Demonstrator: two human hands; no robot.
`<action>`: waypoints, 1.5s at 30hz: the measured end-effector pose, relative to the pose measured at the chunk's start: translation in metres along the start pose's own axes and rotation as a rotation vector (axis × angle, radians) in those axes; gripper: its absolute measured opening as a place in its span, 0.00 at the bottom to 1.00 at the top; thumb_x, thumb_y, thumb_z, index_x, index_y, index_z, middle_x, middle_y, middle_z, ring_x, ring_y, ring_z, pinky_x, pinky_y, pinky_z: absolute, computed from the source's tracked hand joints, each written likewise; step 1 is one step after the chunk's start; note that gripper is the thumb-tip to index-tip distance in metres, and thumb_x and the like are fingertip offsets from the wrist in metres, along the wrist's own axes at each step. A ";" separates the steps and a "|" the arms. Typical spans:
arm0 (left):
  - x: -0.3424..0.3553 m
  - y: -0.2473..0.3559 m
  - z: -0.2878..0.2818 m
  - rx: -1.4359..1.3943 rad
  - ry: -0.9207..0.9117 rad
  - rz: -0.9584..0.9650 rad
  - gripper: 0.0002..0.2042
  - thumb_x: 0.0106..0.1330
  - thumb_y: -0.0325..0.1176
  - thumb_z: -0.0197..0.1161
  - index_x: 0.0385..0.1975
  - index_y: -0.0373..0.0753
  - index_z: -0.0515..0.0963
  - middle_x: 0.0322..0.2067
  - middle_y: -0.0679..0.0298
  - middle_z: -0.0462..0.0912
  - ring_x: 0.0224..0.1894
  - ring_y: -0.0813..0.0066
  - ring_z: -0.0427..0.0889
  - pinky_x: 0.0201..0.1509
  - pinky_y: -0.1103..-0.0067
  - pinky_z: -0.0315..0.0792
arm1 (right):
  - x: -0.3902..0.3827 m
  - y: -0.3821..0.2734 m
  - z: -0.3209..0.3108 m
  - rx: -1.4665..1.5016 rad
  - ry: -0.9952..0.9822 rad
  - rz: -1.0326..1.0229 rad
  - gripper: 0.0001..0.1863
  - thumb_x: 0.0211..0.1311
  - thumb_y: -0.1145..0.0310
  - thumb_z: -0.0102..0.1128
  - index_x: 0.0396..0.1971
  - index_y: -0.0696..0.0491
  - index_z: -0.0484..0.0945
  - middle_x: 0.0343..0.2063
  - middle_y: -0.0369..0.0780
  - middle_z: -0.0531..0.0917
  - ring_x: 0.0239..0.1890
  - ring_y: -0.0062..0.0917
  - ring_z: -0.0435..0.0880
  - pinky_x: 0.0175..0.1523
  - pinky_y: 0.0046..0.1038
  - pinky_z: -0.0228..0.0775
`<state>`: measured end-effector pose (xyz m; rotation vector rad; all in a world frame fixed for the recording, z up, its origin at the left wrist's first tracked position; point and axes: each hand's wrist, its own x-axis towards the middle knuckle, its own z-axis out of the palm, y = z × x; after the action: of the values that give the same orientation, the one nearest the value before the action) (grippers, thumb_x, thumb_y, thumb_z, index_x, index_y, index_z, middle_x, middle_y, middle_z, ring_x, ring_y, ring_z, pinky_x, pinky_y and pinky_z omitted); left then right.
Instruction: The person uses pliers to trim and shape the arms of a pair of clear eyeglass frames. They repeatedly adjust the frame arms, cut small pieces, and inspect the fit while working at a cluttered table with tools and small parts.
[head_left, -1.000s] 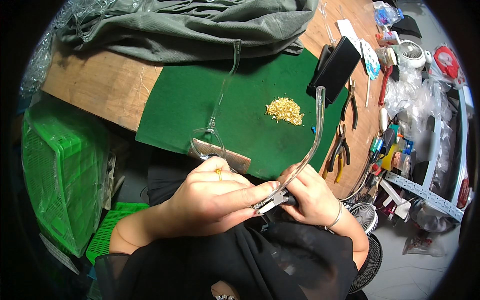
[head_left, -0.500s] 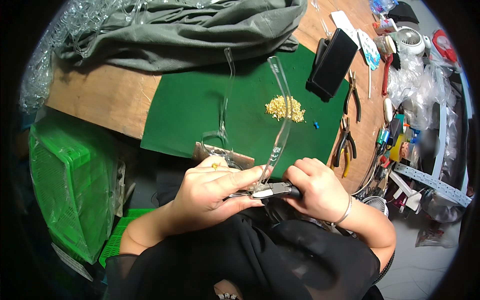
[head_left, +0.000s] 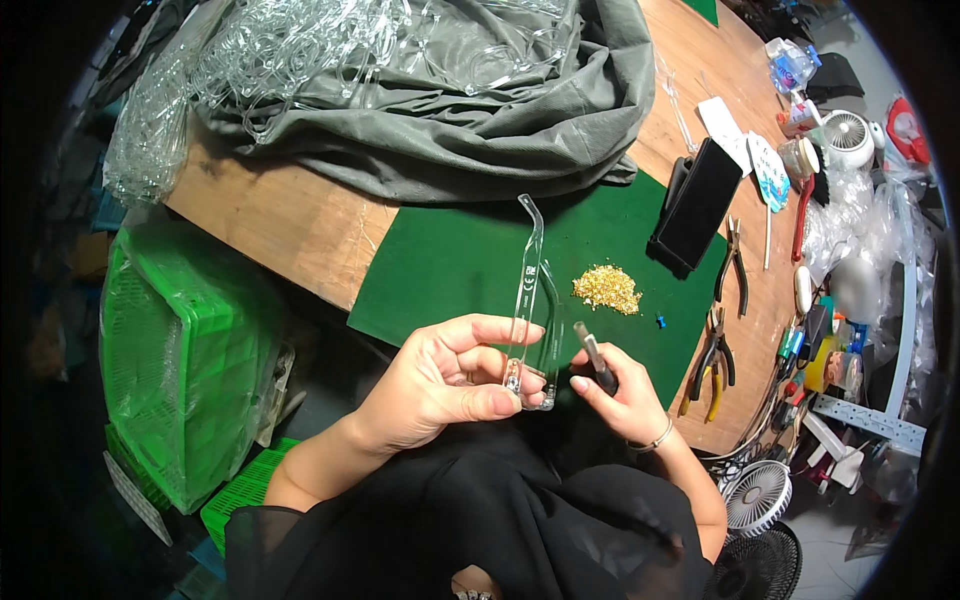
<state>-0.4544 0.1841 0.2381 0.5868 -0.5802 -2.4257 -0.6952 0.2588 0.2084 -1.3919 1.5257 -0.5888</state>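
My left hand (head_left: 430, 375) is closed on a clear plastic eyeglass frame (head_left: 528, 275), pinching it near a hinge with thumb and fingers. Both temples of the frame point up and away. To its right, my right hand (head_left: 625, 390) grips a pair of pliers (head_left: 588, 343), whose metal jaws point up and left, apart from the frame. Most of the handles are hidden in my palm. Beyond the hands, a pile of small gold-coloured pieces (head_left: 607, 288) lies on a green mat (head_left: 430, 260), with a small blue pin (head_left: 660, 321) beside it.
Many clear frames (head_left: 300, 50) are heaped on grey cloth (head_left: 450, 160) at the back. A black phone (head_left: 695, 205) stands at the mat's right edge, near two more pliers (head_left: 735, 270). Green crates (head_left: 190, 340) stand at left, a white fan (head_left: 757, 497) at lower right.
The pliers have come away from the frame, and my right hand is now apart from my left. The eyeglass frame has been turned in my left hand. The whole view has shifted.
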 end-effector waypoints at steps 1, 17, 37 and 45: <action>0.000 -0.002 0.001 0.023 0.046 0.034 0.26 0.53 0.23 0.66 0.53 0.29 0.66 0.34 0.56 0.82 0.40 0.62 0.82 0.48 0.72 0.74 | 0.001 0.001 -0.001 -0.007 0.000 0.010 0.13 0.55 0.67 0.61 0.36 0.58 0.73 0.30 0.41 0.76 0.32 0.28 0.78 0.39 0.25 0.69; 0.007 0.049 -0.081 1.930 0.731 0.340 0.07 0.55 0.29 0.61 0.33 0.36 0.78 0.19 0.55 0.80 0.22 0.63 0.81 0.28 0.73 0.74 | 0.005 0.001 0.004 0.036 0.015 0.094 0.15 0.54 0.65 0.62 0.38 0.58 0.75 0.31 0.41 0.77 0.33 0.26 0.77 0.41 0.24 0.69; 0.110 0.133 0.010 0.745 0.168 0.492 0.14 0.68 0.40 0.49 0.38 0.32 0.68 0.30 0.51 0.81 0.23 0.69 0.80 0.30 0.80 0.74 | 0.000 0.007 0.010 -0.512 0.269 -0.251 0.17 0.46 0.74 0.61 0.38 0.55 0.71 0.40 0.44 0.74 0.38 0.38 0.74 0.43 0.33 0.66; 0.000 0.054 0.032 0.383 0.102 0.480 0.40 0.58 0.43 0.63 0.58 0.22 0.48 0.33 0.44 0.78 0.10 0.73 0.74 0.21 0.86 0.72 | 0.008 0.011 0.018 -0.886 0.182 -0.167 0.30 0.41 0.71 0.62 0.51 0.58 0.68 0.51 0.42 0.72 0.37 0.33 0.74 0.42 0.31 0.65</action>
<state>-0.4487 0.1525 0.2921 0.6335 -1.0240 -1.8355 -0.6837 0.2587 0.1889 -2.1857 1.9362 -0.1093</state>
